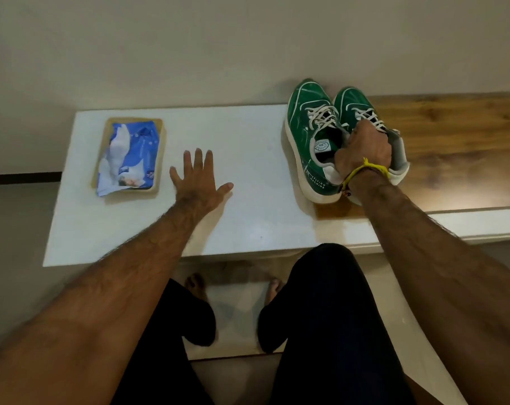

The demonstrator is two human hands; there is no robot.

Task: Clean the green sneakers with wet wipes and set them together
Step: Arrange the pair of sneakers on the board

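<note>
While the left hand lies spread flat, the right hand grips 2 green sneakers, toes pointing away.

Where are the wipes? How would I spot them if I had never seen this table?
Start at the white table and look to its left end, away from the green sneakers that the right hand grips. A shallow tan tray sits there, just beyond the flat left hand. The wet wipes pack lies in it: crinkly, blue and white, the only blue thing.
</note>
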